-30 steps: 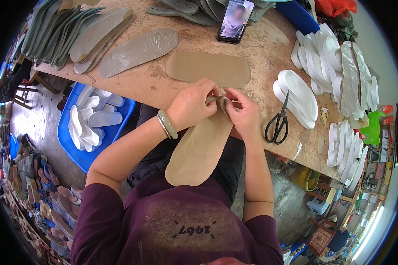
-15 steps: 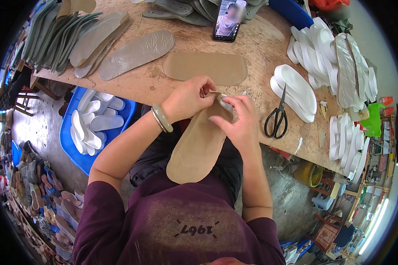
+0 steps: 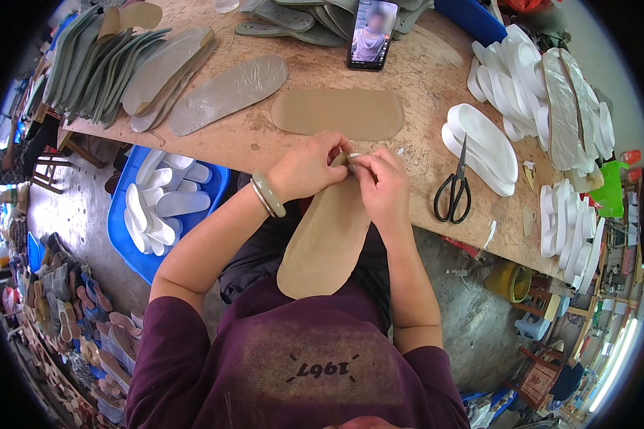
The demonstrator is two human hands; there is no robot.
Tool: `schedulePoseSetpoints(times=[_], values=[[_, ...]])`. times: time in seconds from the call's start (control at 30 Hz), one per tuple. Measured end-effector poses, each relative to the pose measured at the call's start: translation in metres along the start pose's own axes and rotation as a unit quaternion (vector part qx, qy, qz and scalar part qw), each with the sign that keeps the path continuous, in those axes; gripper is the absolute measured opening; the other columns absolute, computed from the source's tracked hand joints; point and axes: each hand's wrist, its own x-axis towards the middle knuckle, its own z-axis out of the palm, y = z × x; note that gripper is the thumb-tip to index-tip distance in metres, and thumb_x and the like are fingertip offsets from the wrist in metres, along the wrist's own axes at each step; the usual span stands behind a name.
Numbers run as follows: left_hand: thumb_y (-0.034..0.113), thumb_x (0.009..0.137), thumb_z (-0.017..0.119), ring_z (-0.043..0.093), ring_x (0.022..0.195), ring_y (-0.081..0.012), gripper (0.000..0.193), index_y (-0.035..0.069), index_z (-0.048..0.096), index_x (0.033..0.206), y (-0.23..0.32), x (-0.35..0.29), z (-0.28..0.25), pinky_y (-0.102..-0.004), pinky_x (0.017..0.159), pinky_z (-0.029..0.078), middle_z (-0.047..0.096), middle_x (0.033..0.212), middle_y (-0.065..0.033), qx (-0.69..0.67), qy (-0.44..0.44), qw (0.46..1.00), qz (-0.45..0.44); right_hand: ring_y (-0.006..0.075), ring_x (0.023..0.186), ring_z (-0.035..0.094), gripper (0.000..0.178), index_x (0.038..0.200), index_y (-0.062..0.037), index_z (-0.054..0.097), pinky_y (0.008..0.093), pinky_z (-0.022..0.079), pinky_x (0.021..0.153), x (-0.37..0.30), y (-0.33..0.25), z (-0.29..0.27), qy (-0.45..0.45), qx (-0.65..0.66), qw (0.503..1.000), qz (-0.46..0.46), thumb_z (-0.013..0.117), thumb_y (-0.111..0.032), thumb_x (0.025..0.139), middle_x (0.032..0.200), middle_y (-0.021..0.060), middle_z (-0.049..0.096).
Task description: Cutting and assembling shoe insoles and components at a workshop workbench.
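Tan insole (image 3: 325, 239) over my lap (image 3: 254, 264), far tip at one o'clock. Left hand (image 3: 308, 169) and right hand (image 3: 384, 187) both pinch that tip; I'd keep pinches close, pressing the edge evenly.

You wear a dark purple top (image 3: 182, 382) with short sleeves (image 3: 166, 336) ending near the elbows. Its front bears a brownish, worn-looking patch (image 3: 265, 354), marked with dark printed characters (image 3: 319, 367) and short strokes. Your left wrist carries a thick, pale, rounded bangle (image 3: 268, 194) beside a thinner band (image 3: 260, 199). Your trousers (image 3: 247, 264) are dark.
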Motion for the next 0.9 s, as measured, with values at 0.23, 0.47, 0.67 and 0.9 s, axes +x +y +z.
schedulePoseSetpoints(times=[0.23, 0.47, 0.67, 0.9], values=[[0.01, 0.079, 0.067, 0.058, 0.075, -0.0172, 0.029, 0.002, 0.062, 0.106, 0.006, -0.005, 0.007, -0.0314, 0.069, 0.05, 0.06, 0.085, -0.0076, 0.008, 0.014, 1.0, 0.002, 0.0255, 0.075, 0.058, 0.02, 0.085, -0.0069, 0.07, 0.0359, 0.044, 0.068, -0.01, 0.017, -0.015, -0.027, 0.067, 0.983, -0.171, 0.076, 0.002, 0.068, 0.081, 0.0043, 0.061], [0.01, 0.082, 0.066, 0.062, 0.078, -0.0238, 0.023, 0.007, 0.065, 0.104, 0.013, -0.007, 0.007, -0.0353, 0.071, 0.051, 0.061, 0.092, -0.0087, 0.035, 0.021, 0.996, 0.075, 0.0228, 0.077, 0.059, 0.034, 0.106, -0.0061, 0.071, 0.0337, 0.049, 0.072, -0.03, 0.017, -0.011, 0.029, 0.093, 0.994, -0.038, 0.075, 0.005, 0.074, 0.083, 0.0058, 0.061], [0.012, 0.082, 0.068, 0.065, 0.084, -0.0294, 0.015, 0.006, 0.066, 0.095, 0.017, -0.001, 0.002, -0.0396, 0.074, 0.052, 0.063, 0.092, -0.0105, 0.069, -0.001, 0.991, 0.113, 0.0189, 0.085, 0.058, 0.059, 0.13, -0.0049, 0.057, 0.0309, 0.05, 0.078, -0.03, 0.003, -0.027, 0.065, 0.098, 0.991, 0.069, 0.078, -0.001, 0.075, 0.096, 0.0066, 0.061], [0.014, 0.083, 0.07, 0.065, 0.085, -0.0323, 0.016, 0.003, 0.063, 0.091, 0.017, 0.009, -0.002, -0.0408, 0.074, 0.052, 0.064, 0.092, -0.0121, 0.082, -0.005, 0.99, 0.116, 0.0243, 0.091, 0.06, 0.056, 0.123, -0.0043, 0.06, 0.035, 0.05, 0.08, -0.023, 0.002, -0.013, -0.005, 0.037, 0.986, 0.162, 0.083, -0.011, 0.073, 0.102, 0.0109, 0.06]])
